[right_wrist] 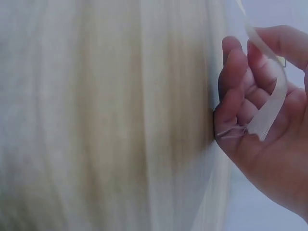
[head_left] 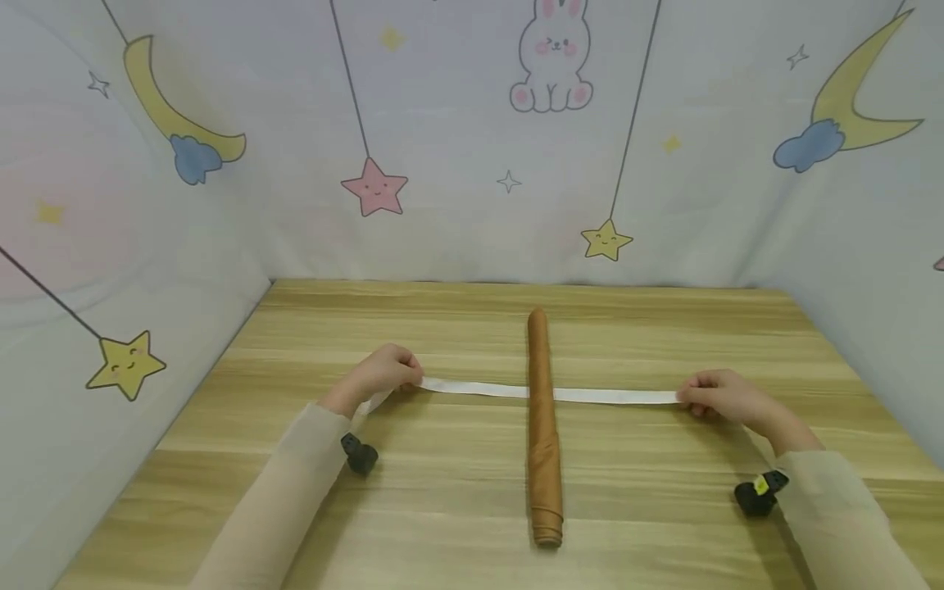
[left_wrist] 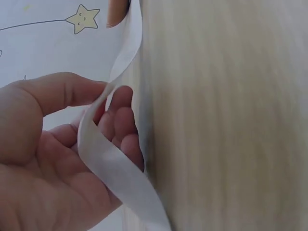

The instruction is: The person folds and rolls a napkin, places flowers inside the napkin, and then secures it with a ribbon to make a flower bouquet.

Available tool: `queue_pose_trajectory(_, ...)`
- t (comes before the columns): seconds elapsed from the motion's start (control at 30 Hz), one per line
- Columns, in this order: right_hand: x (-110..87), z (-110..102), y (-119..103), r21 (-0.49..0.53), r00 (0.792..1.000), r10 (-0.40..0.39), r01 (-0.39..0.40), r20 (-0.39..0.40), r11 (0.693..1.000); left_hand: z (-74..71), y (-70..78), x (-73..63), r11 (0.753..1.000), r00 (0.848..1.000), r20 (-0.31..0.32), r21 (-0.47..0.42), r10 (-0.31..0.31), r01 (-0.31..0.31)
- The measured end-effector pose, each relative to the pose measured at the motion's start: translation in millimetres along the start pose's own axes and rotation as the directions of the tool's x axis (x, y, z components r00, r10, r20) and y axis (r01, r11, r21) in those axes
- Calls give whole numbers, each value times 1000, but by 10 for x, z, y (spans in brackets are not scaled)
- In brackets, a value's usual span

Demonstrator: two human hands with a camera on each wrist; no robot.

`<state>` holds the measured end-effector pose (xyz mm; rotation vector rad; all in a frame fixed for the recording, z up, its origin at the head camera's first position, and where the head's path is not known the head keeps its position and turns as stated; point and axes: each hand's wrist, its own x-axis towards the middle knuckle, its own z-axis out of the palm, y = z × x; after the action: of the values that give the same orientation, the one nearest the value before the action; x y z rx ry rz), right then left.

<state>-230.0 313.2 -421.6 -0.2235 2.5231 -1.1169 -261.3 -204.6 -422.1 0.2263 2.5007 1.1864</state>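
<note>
A white ribbon (head_left: 616,397) stretches left to right, passing beneath a rolled brown cloth (head_left: 544,434) that lies lengthwise on the table. My left hand (head_left: 385,370) pinches the ribbon between thumb and index finger, left of the roll. From that pinch a loose length of ribbon (left_wrist: 118,168) trails past the palm in the left wrist view. On the other side, my right hand (head_left: 726,399) pinches the ribbon near its right end. In the right wrist view the frayed end of the ribbon (right_wrist: 267,114) hangs over the palm.
The wood-grain table (head_left: 450,492) meets a pale printed cloth backdrop (head_left: 457,229) at the back and both sides. Dark wrist cameras (head_left: 359,453) sit at both cuffs, close over the tabletop.
</note>
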Motion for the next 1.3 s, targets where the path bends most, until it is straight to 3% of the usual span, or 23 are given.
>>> queue_pose_trajectory(0.3,-27,-39,-33,174,999,-36,39,-21,984,-26,202,-59,987,996,37,-141,77,-71)
queue_pose_trajectory(0.7,69,55,-368,301,992,-103,119,-70,946,125,574,-58,957,987,-1,-244,163,-158)
queue_pose_trajectory(0.9,118,130,-544,318,988,-138,152,-64,936,193,718,-49,944,976,-16,-252,217,-214)
queue_pose_trajectory(1.1,177,210,-701,326,987,-149,163,-68,931,258,827,-46,936,972,-20,-265,235,-232)
queue_pose_trajectory(1.3,192,288,-874,292,987,-147,160,-66,943,333,904,-38,936,966,-5,-249,257,-250)
